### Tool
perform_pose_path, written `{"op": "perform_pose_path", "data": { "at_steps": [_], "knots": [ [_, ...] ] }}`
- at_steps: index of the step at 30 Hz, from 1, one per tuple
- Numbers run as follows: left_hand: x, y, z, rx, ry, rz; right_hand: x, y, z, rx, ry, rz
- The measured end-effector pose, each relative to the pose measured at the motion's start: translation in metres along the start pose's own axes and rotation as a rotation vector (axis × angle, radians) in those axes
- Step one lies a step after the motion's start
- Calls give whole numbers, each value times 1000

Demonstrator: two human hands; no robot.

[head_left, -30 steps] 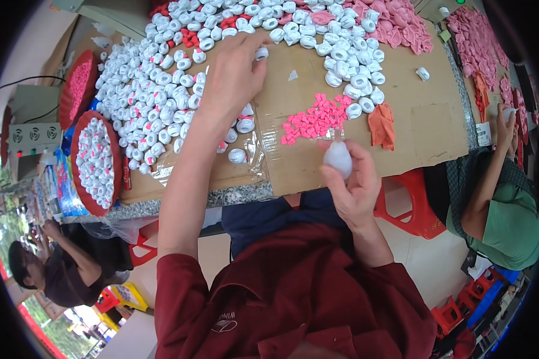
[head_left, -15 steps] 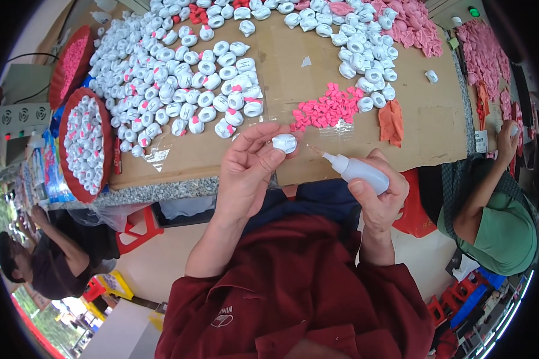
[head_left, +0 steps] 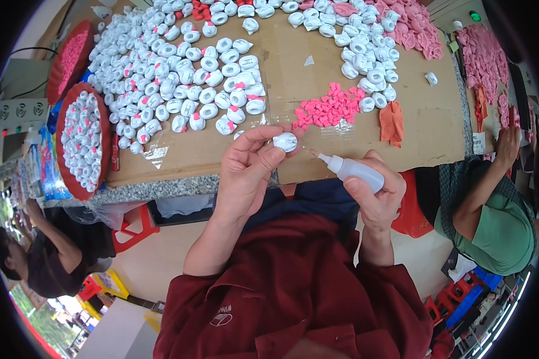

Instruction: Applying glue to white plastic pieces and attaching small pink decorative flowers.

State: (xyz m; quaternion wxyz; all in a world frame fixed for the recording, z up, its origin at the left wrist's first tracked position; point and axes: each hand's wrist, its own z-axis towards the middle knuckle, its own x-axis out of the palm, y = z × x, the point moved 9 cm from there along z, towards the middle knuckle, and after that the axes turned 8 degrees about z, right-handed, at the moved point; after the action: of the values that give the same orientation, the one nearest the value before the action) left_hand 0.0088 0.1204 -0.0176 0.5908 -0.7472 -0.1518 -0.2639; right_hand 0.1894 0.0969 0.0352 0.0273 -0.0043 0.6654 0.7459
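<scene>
Between the thumb and fingers of my left hand (head_left: 250, 164) is a small white rounded plastic piece (head_left: 285, 142), pinched near the table's front edge. My right hand (head_left: 377, 194) is wrapped round a white squeeze bottle (head_left: 360, 173) with a thin nozzle. The nozzle tip points left at the white piece, close to it; whether they touch I cannot tell. Just beyond my hands lies a heap of small bright pink pieces (head_left: 328, 107). An orange cloth-like scrap (head_left: 391, 124) rests to the right of that heap.
Many white pieces (head_left: 185, 90), some with pink bits, cover the table's left. A red tray (head_left: 106, 143) of white pieces and another with pink bits (head_left: 72, 60) stand far left. Pink parts (head_left: 410, 30) pile at the back right. People sit at left (head_left: 48, 251) and right (head_left: 491, 221).
The bottle in my right hand has shifted slightly left, bringing its nozzle closer to the white piece. My left hand stays nearly in place. The person at right has moved a hand.
</scene>
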Motion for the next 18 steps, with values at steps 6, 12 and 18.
{"op": "perform_pose_path", "data": {
  "at_steps": [6, 12, 18],
  "knots": [
    [1, 3, 0, -19, 1, 8, 1, -1, 1, -8, -2, 8],
    [-2, 2, -1, -15, -10, -9, 1, 1, 0, -23, -3, -5],
    [-3, -3, -3, 17, -23, -21, -1, -3, 0, 27, -11, -2]
  ]
}}
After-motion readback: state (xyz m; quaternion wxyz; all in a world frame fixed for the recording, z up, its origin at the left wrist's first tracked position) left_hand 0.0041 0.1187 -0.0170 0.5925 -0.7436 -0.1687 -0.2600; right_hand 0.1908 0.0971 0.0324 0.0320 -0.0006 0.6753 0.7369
